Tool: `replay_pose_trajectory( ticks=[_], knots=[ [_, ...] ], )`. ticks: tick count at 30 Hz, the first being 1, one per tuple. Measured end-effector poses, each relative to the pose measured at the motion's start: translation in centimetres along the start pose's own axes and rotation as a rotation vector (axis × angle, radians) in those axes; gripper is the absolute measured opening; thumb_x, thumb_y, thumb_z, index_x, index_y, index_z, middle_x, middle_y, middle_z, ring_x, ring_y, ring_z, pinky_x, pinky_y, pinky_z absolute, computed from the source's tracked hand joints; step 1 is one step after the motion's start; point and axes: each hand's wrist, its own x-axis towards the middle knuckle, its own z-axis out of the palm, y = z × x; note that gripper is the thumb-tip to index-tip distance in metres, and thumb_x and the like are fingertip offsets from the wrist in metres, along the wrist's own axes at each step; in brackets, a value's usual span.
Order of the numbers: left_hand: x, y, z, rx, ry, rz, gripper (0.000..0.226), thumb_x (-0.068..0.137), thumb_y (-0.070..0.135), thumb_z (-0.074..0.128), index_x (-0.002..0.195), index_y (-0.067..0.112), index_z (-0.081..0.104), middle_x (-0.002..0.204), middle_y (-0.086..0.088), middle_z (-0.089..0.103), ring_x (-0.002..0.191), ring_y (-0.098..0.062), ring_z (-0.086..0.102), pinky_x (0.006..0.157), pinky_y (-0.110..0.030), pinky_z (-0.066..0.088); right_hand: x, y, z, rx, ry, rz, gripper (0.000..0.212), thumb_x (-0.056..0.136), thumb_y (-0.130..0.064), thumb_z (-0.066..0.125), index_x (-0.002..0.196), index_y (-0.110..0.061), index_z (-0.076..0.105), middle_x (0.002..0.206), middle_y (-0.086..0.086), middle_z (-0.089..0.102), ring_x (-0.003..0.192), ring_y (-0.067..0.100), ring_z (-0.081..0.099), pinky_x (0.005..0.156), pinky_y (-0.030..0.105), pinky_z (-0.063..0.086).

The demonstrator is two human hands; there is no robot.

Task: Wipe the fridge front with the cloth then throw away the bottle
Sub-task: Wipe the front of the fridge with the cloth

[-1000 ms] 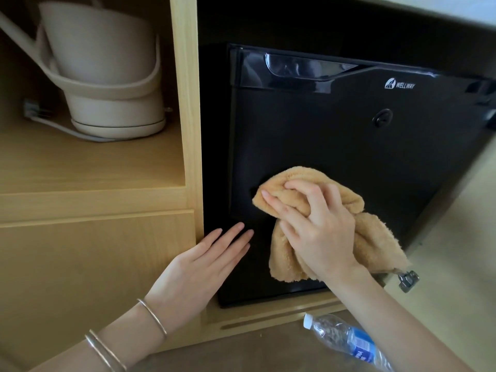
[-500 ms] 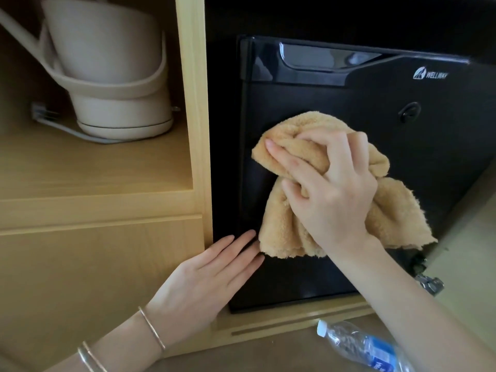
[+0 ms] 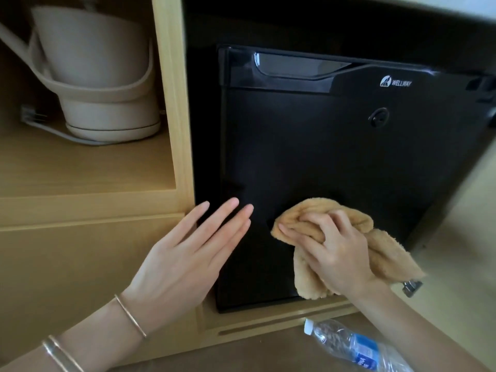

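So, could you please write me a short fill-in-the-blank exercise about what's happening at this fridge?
1. The right hand presses a ____-coloured cloth against the fridge door.
2. The left hand is open and holds ____.
3. The plastic bottle lies on the ____ below the fridge.
4. On the shelf to the left stands a pale ____.

Missing words: tan; nothing; floor; kettle
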Motion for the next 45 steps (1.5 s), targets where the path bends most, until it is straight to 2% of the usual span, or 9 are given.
replay_pose_trajectory(
  ticks=[7, 10, 18, 21, 27, 31, 37, 41, 45],
  knots=[
    [4.0, -1.8, -1.2, 0.065, 0.022, -0.152, 0.072, 0.084, 0.015, 0.044, 0.151, -0.002, 0.023, 0.162, -0.017, 0.017, 0.150, -0.034, 0.014, 0.120, -0.051, 0.014, 6.5, 0.6, -4.0, 0.188, 0.283, 0.362, 0.046, 0.079, -0.011, 0.066, 0.121, -0.026, 0.059, 0.111, 0.014, 0.055, 0.100, 0.025, 0.051, 0.086, 0.013, 0.036],
    [4.2, -1.7, -1.1, 0.079, 0.014, -0.152, 0.072, 0.083, 0.016, 0.045, 0.150, -0.002, 0.024, 0.161, -0.017, 0.019, 0.149, -0.035, 0.014, 0.120, -0.052, 0.012, 8.7, 0.8, -3.9, 0.178, 0.306, 0.449, 0.040, 0.080, -0.015, 0.063, 0.119, -0.024, 0.063, 0.112, 0.013, 0.055, 0.099, 0.026, 0.051, 0.078, 0.010, 0.034],
    [4.1, -1.5, -0.8, 0.139, 0.033, -0.148, 0.065, 0.088, 0.010, 0.035, 0.151, -0.003, 0.023, 0.162, -0.016, 0.016, 0.150, -0.036, 0.012, 0.121, -0.053, 0.010, -0.7, -0.4, -0.1, 0.059, 0.007, 0.205, 0.039, 0.082, -0.024, 0.064, 0.119, -0.038, 0.059, 0.110, -0.003, 0.046, 0.090, 0.020, 0.045, 0.058, 0.026, 0.047],
    [4.1, -1.3, -0.7, 0.089, 0.037, -0.148, 0.066, 0.086, 0.007, 0.038, 0.150, -0.003, 0.025, 0.161, -0.018, 0.018, 0.150, -0.036, 0.013, 0.120, -0.054, 0.011, -3.0, -0.1, -0.5, 0.085, -0.100, 0.209, 0.038, 0.084, -0.030, 0.053, 0.120, -0.041, 0.052, 0.111, -0.007, 0.045, 0.095, 0.013, 0.044, 0.064, 0.023, 0.051],
    [5.9, 0.1, -0.1, -0.015, 0.075, -0.067, 0.064, 0.089, 0.017, 0.029, 0.150, -0.002, 0.026, 0.161, -0.018, 0.017, 0.150, -0.036, 0.012, 0.120, -0.054, 0.012, 2.5, 3.0, -3.0, 0.197, 0.320, 0.544, 0.042, 0.078, -0.017, 0.062, 0.118, -0.027, 0.061, 0.111, 0.009, 0.054, 0.102, 0.021, 0.051, 0.089, 0.018, 0.042],
    [7.4, 1.1, 0.4, -0.058, 0.073, -0.049, 0.066, 0.087, 0.017, 0.031, 0.150, -0.001, 0.026, 0.161, -0.018, 0.017, 0.150, -0.035, 0.012, 0.119, -0.054, 0.014, 0.8, 2.6, -0.8, 0.111, 0.231, 0.430, 0.042, 0.081, -0.018, 0.064, 0.120, -0.033, 0.059, 0.111, 0.004, 0.052, 0.097, 0.022, 0.049, 0.086, 0.016, 0.035],
    [8.4, 2.6, 1.4, -0.064, 0.080, 0.026, 0.065, 0.087, 0.018, 0.034, 0.149, -0.001, 0.028, 0.161, -0.018, 0.019, 0.150, -0.034, 0.014, 0.118, -0.055, 0.017, -5.9, 4.1, -0.8, 0.122, -0.156, 0.205, 0.034, 0.088, -0.031, 0.052, 0.120, -0.044, 0.054, 0.114, -0.006, 0.045, 0.098, 0.015, 0.045, 0.066, 0.028, 0.050],
    [8.6, 3.0, 2.1, -0.061, 0.099, 0.043, 0.064, 0.088, 0.017, 0.033, 0.149, -0.001, 0.029, 0.161, -0.017, 0.021, 0.150, -0.034, 0.014, 0.119, -0.054, 0.014, -3.7, 7.0, -3.2, 0.318, 0.100, 0.411, 0.046, 0.079, -0.017, 0.061, 0.122, -0.034, 0.057, 0.114, 0.001, 0.049, 0.104, 0.018, 0.052, 0.083, 0.029, 0.048],
    [8.5, 2.9, 2.5, -0.042, 0.097, 0.051, 0.063, 0.090, 0.017, 0.029, 0.151, 0.000, 0.026, 0.162, -0.015, 0.019, 0.150, -0.033, 0.014, 0.120, -0.053, 0.013, 1.2, 9.7, -4.5, 0.525, 0.411, 0.857, 0.045, 0.075, -0.004, 0.062, 0.115, -0.027, 0.060, 0.112, 0.001, 0.049, 0.105, 0.001, 0.049, 0.090, 0.008, 0.036]
  ],
)
